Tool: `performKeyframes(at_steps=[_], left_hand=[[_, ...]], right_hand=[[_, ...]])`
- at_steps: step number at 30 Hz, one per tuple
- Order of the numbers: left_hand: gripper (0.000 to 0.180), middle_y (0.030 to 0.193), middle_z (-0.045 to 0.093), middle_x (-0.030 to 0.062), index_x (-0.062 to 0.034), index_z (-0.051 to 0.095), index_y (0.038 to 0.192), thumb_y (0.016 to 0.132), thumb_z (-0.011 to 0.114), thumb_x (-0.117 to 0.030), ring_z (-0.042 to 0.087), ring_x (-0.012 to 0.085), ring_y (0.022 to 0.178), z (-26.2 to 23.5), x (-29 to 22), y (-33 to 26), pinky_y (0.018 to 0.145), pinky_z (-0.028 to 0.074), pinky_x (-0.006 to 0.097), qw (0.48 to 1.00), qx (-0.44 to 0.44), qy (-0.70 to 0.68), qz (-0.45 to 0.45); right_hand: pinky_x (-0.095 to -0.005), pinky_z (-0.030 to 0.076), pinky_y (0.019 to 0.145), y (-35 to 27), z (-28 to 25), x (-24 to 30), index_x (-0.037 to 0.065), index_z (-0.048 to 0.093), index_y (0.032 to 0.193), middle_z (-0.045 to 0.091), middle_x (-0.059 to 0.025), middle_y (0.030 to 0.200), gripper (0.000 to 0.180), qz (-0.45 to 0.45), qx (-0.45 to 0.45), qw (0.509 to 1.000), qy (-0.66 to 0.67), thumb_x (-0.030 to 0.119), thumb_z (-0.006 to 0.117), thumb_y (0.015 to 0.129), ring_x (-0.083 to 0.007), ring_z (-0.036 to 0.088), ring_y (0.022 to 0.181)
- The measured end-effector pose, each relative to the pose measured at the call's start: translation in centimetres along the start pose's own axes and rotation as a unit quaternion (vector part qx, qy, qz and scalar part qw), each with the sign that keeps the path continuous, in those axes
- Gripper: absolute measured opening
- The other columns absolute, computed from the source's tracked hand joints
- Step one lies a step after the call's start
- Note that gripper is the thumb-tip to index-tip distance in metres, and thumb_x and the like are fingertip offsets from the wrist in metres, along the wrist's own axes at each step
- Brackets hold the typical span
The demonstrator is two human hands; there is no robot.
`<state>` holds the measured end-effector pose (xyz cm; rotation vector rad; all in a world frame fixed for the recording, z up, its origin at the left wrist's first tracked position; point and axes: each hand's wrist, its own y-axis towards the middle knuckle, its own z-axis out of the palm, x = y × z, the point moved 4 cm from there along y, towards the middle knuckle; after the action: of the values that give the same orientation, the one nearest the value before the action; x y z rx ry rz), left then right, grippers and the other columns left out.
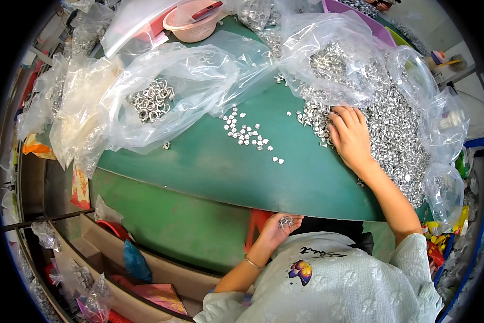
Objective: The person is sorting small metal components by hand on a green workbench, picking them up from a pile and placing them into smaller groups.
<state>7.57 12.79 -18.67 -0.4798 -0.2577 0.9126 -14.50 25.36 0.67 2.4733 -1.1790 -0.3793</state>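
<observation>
Nearest the camera, the left hand (278, 227) is cupped palm-up just below the surface's edge, fingers curled around a small clutch of silver metal pieces (285, 220). The round green surface (242, 172) stands in a cluttered workroom, with cardboard boxes (145, 269) on the floor to the left of that hand. Up and to the right, the right hand (351, 134) lies open, fingers spread on a large heap of silver rings (393, 129) spilling from one clear plastic bag (441, 134). Left of the right hand, about twenty loose small pieces (247, 134) are scattered; farther left a second bag holds rings (151, 99). One pink bowl (193, 24) sits beyond.
</observation>
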Motion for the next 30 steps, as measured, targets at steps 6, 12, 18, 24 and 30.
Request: performKeyframes(at_steps=[6,12,18,24,30], left_hand=[[0.028,0.102,0.067,0.0211,0.0098,0.062,0.104,0.093,0.051,-0.014,0.067,0.0271,0.091,0.3,0.2,0.1,0.085,0.056,0.038,1.0,-0.006,0.011,-0.01],[0.028,0.101,0.068,0.0213,0.0097,0.062,0.104,0.093,0.052,-0.014,0.067,0.0271,0.089,0.6,0.1,0.0,0.084,0.056,0.037,1.0,-0.005,-0.001,-0.008],[0.028,0.102,0.068,0.0208,0.0096,0.062,0.103,0.093,0.053,-0.014,0.067,0.0275,0.09,-0.3,0.3,-0.3,0.085,0.056,0.038,1.0,-0.013,-0.007,-0.012],[0.024,0.106,0.066,0.0196,0.0082,0.061,0.104,0.093,0.055,-0.012,0.064,0.0279,0.098,1.3,0.1,-1.5,0.091,0.053,0.04,0.995,-0.083,0.04,0.043],[0.029,0.113,0.063,0.0198,0.0079,0.058,0.113,0.094,0.054,-0.013,0.06,0.0304,0.108,4.5,-0.5,-3.9,0.097,0.049,0.042,0.991,-0.065,0.111,0.039]], right_hand=[[-0.0469,0.039,0.099,2.1,-0.1,4.0,0.006,0.059,0.108,0.057,-0.0119,0.115,0.027,-0.086,0.015,0.989,0.119,0.013,0.065,0.082,-0.0303,0.052,0.113],[-0.0429,0.042,0.095,1.2,1.3,1.6,0.01,0.059,0.111,0.057,-0.0088,0.116,0.032,-0.099,0.047,0.994,0.0,0.02,0.067,0.081,-0.0251,0.055,0.109],[-0.0397,0.042,0.089,-0.2,-0.6,0.1,0.011,0.059,0.104,0.056,-0.0088,0.112,0.031,-0.063,0.036,0.997,-0.016,0.02,0.071,0.077,-0.0249,0.055,0.103],[-0.0408,0.043,0.087,-2.9,-1.7,-2.3,0.008,0.059,0.105,0.055,-0.0094,0.109,0.032,0.033,0.019,0.999,0.018,0.012,0.069,0.075,-0.0275,0.054,0.103],[-0.0406,0.044,0.088,-4.5,-3.3,-5.0,0.003,0.059,0.104,0.057,-0.0116,0.108,0.025,0.13,-0.034,0.988,0.074,0.002,0.062,0.079,-0.0307,0.054,0.103]])
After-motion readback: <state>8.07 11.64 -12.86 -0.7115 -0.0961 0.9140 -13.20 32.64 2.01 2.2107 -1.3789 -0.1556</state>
